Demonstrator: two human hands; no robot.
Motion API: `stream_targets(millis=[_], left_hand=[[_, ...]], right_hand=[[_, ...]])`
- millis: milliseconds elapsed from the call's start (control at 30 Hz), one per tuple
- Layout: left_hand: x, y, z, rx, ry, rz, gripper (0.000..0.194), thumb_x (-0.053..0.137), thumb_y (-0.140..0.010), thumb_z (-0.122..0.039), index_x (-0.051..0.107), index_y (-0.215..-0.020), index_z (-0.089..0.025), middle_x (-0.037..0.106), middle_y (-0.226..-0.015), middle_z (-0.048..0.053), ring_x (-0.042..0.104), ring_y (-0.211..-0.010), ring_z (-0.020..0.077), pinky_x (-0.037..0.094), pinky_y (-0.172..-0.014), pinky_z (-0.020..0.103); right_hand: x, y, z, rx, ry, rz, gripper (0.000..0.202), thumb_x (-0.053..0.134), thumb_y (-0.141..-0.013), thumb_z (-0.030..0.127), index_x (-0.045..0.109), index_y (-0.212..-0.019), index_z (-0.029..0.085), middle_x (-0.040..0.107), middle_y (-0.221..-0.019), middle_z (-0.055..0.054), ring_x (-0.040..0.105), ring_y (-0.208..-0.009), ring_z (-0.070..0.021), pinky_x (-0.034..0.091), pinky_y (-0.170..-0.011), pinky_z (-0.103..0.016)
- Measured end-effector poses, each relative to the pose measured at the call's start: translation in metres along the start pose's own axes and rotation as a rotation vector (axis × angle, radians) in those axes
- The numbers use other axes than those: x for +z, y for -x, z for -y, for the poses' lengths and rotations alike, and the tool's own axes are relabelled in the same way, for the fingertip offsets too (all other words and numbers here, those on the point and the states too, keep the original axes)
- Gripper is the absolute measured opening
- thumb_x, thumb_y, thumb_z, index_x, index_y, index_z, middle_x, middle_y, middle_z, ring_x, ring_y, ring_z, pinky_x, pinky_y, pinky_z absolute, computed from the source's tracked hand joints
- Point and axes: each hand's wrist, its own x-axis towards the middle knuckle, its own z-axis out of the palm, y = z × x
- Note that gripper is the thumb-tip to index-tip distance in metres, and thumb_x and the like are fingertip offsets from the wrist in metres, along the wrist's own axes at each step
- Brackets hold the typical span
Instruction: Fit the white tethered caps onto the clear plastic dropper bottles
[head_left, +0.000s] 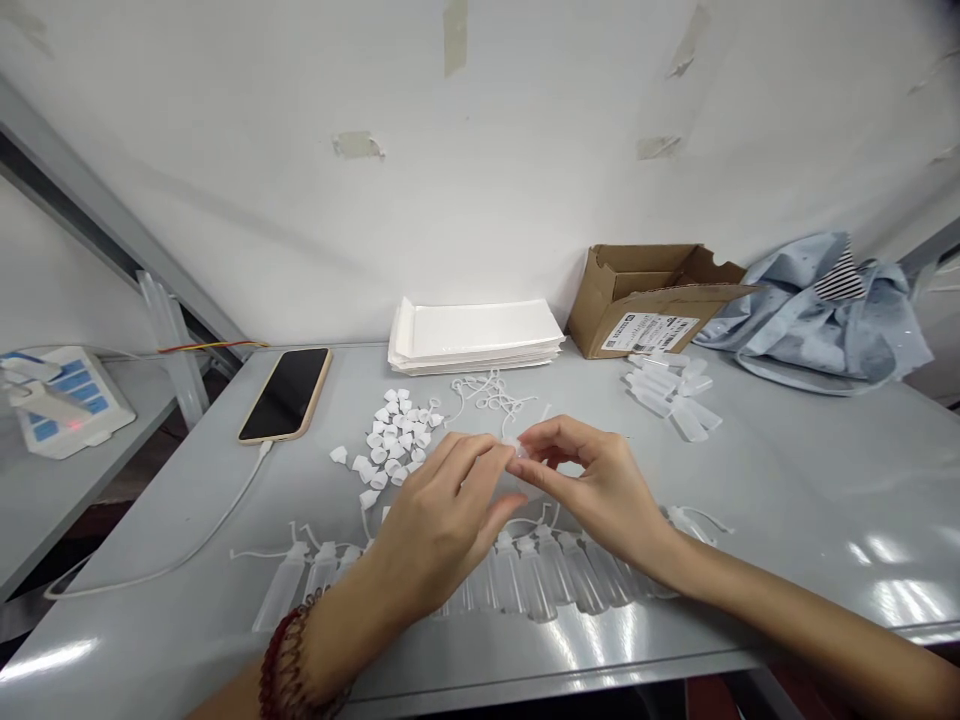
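Over the middle of the table, my left hand (442, 520) and my right hand (600, 480) meet fingertip to fingertip. Both pinch a small translucent plastic bottle (517, 450), mostly hidden by the fingers. A thin white cord shows just behind it. In front of and below my hands lies a row of translucent bottles (540, 575), with white cords at their necks. Left of my hands is a loose heap of white caps (394, 440). More white cords (491, 392) lie tangled behind my fingers.
Translucent bottles without cords (671, 390) lie at the right, before an opened cardboard box (652, 300). White flat trays (476, 330) are stacked by the wall. Blue cloth (817, 320) lies far right. A phone (286, 395) with a charging cable (225, 515) is at left.
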Motion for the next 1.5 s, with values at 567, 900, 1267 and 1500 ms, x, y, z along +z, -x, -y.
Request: stream_targets(millis=[567, 900, 1267, 1500], left_hand=[[-0.021, -0.006, 0.001, -0.481, 0.241, 0.062, 0.04, 0.073, -0.07, -0.026, 0.052, -0.103, -0.021, 0.063, -0.1, 0.004, 0.062, -0.089, 0.0203, 0.055, -0.076, 0.037], [-0.034, -0.011, -0.002, -0.577, 0.401, 0.17, 0.035, 0.071, -0.072, -0.03, 0.054, -0.103, -0.025, 0.063, -0.105, 0.001, 0.059, -0.093, 0.0207, 0.051, -0.08, 0.037], [-0.039, -0.01, 0.012, -0.778, 0.358, 0.258, 0.045, 0.068, -0.075, -0.037, 0.055, -0.117, -0.027, 0.065, -0.116, 0.003, 0.059, -0.102, 0.0249, 0.048, -0.087, 0.043], [-0.048, -0.011, 0.019, -0.874, 0.404, 0.08, 0.04, 0.065, -0.078, -0.04, 0.056, -0.115, -0.026, 0.068, -0.107, 0.002, 0.061, -0.1, 0.0221, 0.048, -0.088, 0.041]], right_hand=[[-0.03, -0.013, 0.02, -0.308, 0.211, 0.305, 0.035, 0.067, -0.084, 0.035, 0.057, -0.115, 0.022, 0.067, -0.093, -0.005, 0.066, -0.072, -0.0159, 0.056, -0.058, -0.027], [-0.032, -0.028, 0.04, -0.667, 0.605, 0.505, 0.047, 0.066, -0.083, 0.03, 0.052, -0.123, 0.01, 0.057, -0.117, -0.017, 0.056, -0.106, -0.027, 0.05, -0.09, -0.045], [-0.011, -0.029, 0.006, -0.477, 0.57, 0.522, 0.052, 0.071, -0.078, 0.02, 0.049, -0.124, 0.009, 0.059, -0.12, -0.017, 0.058, -0.11, -0.0288, 0.052, -0.09, -0.044], [0.006, -0.027, -0.001, -0.259, 0.578, 0.608, 0.06, 0.073, -0.077, 0.026, 0.047, -0.127, 0.007, 0.058, -0.121, -0.02, 0.054, -0.116, -0.0304, 0.051, -0.09, -0.045]])
